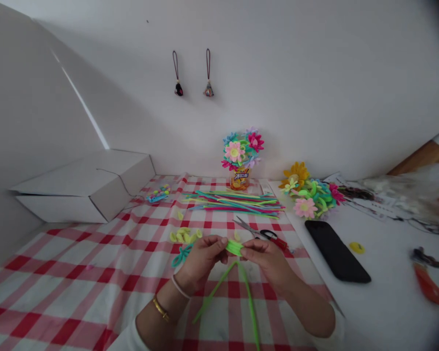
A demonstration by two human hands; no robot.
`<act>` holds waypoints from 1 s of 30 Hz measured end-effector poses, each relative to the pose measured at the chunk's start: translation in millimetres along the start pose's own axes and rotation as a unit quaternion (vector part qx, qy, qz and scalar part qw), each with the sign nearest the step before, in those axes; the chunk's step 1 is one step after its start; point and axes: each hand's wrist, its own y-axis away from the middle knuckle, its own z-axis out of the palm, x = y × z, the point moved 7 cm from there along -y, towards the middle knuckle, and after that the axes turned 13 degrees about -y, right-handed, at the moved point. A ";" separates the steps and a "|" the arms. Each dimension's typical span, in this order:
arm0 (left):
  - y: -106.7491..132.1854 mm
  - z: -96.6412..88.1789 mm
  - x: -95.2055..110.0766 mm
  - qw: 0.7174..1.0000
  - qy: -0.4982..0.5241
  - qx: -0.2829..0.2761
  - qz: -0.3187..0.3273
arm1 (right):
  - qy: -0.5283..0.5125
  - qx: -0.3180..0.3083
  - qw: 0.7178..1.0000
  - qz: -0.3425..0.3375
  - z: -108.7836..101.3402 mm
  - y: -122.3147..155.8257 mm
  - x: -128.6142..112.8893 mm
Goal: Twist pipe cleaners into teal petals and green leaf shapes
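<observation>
My left hand point(201, 257) and my right hand point(265, 258) meet over the red-and-white checked cloth point(76, 273). Both pinch a light green pipe cleaner point(234, 247), which is coiled between the fingertips. Two long green tails point(247, 297) hang down from the coil toward me. A teal looped pipe cleaner piece point(181, 254) lies just left of my left hand. Small yellow curled pieces point(185, 236) lie beyond it. Scissors with red handles point(261, 232) rest just past my right hand.
A pile of coloured pipe cleaners point(237, 202) lies farther back. A jar of pipe-cleaner flowers point(241, 158) stands by the wall, with a loose flower bunch point(312, 192) to its right. A black phone point(336, 251) lies right; a white box point(91, 185) left.
</observation>
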 end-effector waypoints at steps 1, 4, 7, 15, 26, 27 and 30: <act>-0.6 -2.0 1.0 1.000 -0.016 0.008 0.004 | 0.002 0.004 1.000 -0.001 -0.3 -0.1 -0.2; -2.7 -9.3 5.3 0.999 -0.038 0.027 0.013 | 0.009 0.005 1.000 -0.003 -0.7 -0.8 -0.1; -4.8 -18.0 7.6 0.999 -0.008 0.043 0.002 | 0.019 -0.004 1.000 0.002 0.1 -1.6 1.4; -8.0 -21.9 2.1 0.998 0.057 0.008 -0.027 | 0.042 -0.012 0.999 0.011 4.3 1.2 2.3; -9.5 -34.2 8.1 0.997 0.055 0.024 -0.038 | 0.163 -0.030 0.986 -0.038 0.3 -3.2 -0.4; -10.1 -39.5 10.1 0.997 0.052 0.029 -0.038 | 0.207 -0.023 0.977 -0.045 -2.0 -4.1 0.0; -10.8 -61.8 18.6 0.997 0.026 0.066 -0.023 | 0.366 -0.026 0.927 -0.076 -3.5 -4.1 -0.3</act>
